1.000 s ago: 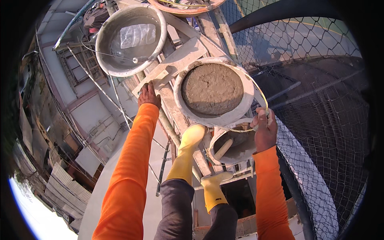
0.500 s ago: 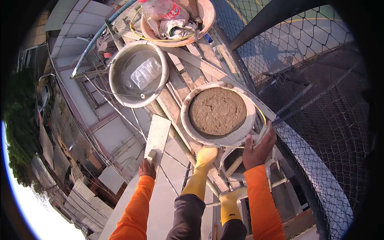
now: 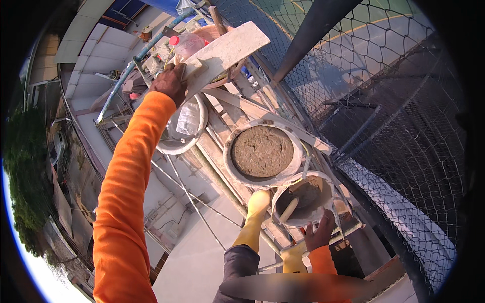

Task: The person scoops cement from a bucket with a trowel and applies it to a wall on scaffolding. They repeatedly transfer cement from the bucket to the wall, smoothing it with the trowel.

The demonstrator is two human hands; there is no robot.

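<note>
The person's left hand, curled tight, grips a pale rectangular handled board extending toward two o'clock; the empty, half-open right hand has a round grey bucket at eleven o'clock.

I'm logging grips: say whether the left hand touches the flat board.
Touching. The head view shows the left hand gripping the flat board by its handle.
</note>
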